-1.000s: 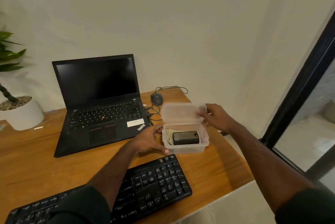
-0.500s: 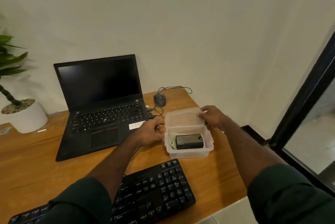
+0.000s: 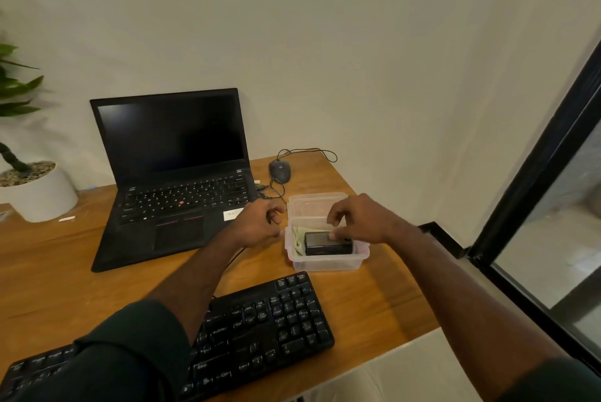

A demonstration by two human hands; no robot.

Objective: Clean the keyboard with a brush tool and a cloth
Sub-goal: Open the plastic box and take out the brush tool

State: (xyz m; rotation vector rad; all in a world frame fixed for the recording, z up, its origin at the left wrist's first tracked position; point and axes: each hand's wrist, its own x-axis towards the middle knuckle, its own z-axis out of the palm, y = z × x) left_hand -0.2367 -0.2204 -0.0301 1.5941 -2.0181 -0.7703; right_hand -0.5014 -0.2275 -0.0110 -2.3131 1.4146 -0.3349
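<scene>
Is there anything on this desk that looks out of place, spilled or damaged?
Nothing stands out. The plastic box sits open, its lid lying flat behind it, with the black case and pale cloth inside. The keyboard lies slightly askew; nothing is spilled or broken.

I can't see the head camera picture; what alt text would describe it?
A person's right hand reaches into an open clear plastic box on a wooden desk, fingers on a black case beside a pale cloth. The left hand rests beside the box, between a laptop and a black keyboard.
</scene>
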